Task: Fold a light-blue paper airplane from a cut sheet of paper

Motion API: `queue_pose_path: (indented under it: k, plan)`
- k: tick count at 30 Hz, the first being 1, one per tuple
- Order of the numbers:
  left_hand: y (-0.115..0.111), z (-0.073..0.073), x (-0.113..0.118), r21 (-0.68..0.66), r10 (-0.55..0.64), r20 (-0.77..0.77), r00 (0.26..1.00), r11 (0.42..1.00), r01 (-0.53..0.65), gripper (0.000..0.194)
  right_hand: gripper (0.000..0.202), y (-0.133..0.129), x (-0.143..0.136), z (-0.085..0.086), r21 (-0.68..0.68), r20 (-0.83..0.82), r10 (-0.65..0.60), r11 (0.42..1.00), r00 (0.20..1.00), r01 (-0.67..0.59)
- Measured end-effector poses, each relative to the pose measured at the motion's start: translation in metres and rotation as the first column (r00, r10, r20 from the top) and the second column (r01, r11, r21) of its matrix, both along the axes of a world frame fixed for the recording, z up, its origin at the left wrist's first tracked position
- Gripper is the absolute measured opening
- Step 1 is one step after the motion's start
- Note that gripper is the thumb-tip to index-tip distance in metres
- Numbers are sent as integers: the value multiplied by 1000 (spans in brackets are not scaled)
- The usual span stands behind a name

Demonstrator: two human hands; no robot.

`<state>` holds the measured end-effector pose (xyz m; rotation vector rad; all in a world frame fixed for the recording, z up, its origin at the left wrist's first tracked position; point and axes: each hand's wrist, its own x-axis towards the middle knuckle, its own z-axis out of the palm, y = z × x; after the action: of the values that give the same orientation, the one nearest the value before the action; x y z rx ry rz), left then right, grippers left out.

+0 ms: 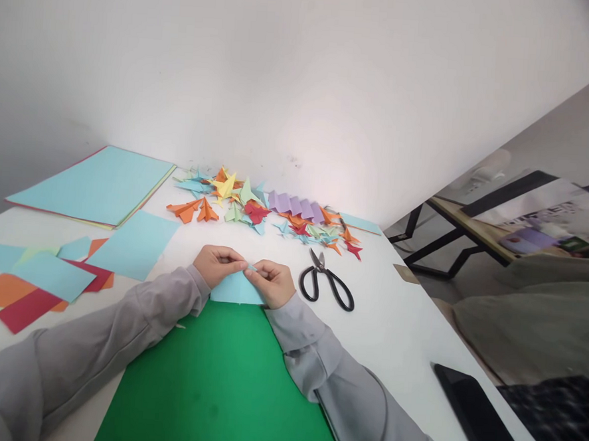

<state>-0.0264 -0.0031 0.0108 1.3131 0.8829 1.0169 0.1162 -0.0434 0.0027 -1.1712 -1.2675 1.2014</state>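
A light blue sheet of paper [235,290] lies at the far edge of a green mat [219,382], a faint crease running down its middle. My left hand [220,264] pinches its upper edge, thumb and fingers closed. Close beside it, my right hand [274,284] grips the same paper with the fingertips, the two hands nearly touching. A small folded point of blue shows between them. The fingers hide part of the fold. Black-handled scissors [327,279] rest just right of my right hand, blades slightly apart.
Folded paper shapes [227,186] in several colours and a purple pleated strip [295,206] lie along the wall. Coloured paper pieces [54,276] are scattered at left, before a stack of large sheets [97,185]. A black phone-like object [476,418] lies at the right edge.
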Motion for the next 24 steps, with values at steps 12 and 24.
queue_pose_path:
  k: [12, 24]
  plan:
    - [8, -7, 0, -116, 76, 84, 994, 991, -66, 24, 28, 3, 0, -2, 9, -87, -153, 988, 984, 155]
    - [3, -4, 1, -3, 146, 116, 982, 989, -147, 40, 16, 9, 5, -3, -42, -241, -215, 977, 946, 211]
